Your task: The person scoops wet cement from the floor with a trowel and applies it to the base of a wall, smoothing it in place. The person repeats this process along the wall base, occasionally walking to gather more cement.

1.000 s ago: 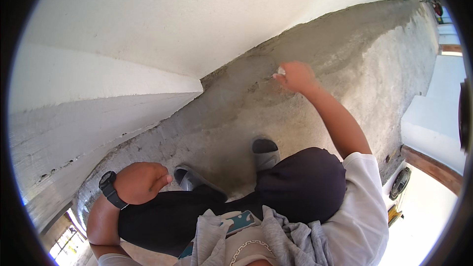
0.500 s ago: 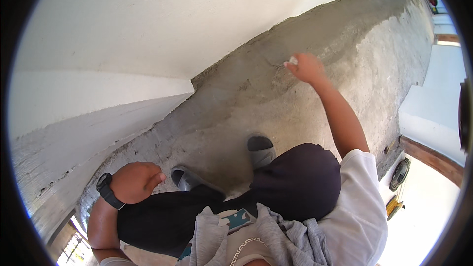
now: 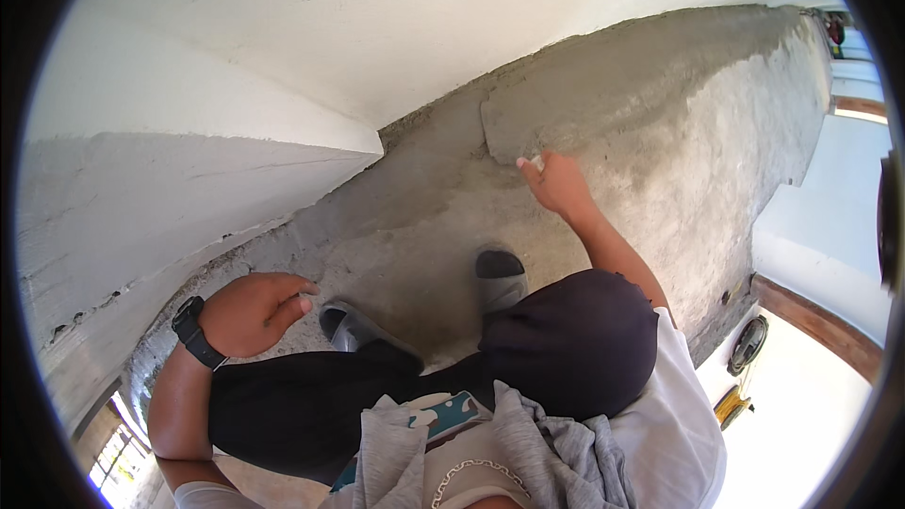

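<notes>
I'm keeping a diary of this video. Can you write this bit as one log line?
right hand: holds small pale object against grey cement ledge | left hand: resting on ledge, empty | feet: grey shoes on ledge

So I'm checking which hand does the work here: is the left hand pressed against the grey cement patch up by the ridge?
No: the left hand rests low by the knee, while the right hand reaches the cement patch.

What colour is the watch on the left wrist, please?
Black, band and case alike; the watch shows best in the head view.
</notes>
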The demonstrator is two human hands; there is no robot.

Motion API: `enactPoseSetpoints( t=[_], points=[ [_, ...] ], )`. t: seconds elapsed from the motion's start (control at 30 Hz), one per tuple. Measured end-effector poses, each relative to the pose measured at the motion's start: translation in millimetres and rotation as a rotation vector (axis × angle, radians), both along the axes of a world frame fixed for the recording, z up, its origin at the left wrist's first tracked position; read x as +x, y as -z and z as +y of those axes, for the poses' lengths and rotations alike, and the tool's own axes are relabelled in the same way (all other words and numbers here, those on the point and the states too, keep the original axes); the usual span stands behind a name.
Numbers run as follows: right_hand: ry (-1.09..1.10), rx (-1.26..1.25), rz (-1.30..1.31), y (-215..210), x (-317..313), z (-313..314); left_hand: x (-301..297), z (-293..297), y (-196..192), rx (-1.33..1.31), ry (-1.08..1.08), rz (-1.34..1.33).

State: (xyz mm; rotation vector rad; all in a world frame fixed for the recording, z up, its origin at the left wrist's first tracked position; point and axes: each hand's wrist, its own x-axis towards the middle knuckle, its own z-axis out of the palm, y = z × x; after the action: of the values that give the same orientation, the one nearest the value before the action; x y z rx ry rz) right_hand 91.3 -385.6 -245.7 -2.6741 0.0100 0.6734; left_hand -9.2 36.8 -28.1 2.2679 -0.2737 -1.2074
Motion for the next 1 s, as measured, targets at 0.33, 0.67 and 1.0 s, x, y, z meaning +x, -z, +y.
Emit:
enactPoseSetpoints(
  t=[0.33, 0.67, 1.0],
  points=[
    [-0.192, -0.059, 0.113, -14.3, -63.0, 41.4, -8.3, 1.7, -10.3, -0.022, 0.007, 0.012],
    [-0.418, -0.013, -0.049, -18.4, -41.1, 52.3, -12.2, -4.7, -12.9, 0.000, 0.056, -0.020],
    [-0.406, -0.192, -0.075, -16.7, 12.3, -62.9, -6.3, -8.8, -19.6, 0.023, -0.004, 0.080]
  ],
)
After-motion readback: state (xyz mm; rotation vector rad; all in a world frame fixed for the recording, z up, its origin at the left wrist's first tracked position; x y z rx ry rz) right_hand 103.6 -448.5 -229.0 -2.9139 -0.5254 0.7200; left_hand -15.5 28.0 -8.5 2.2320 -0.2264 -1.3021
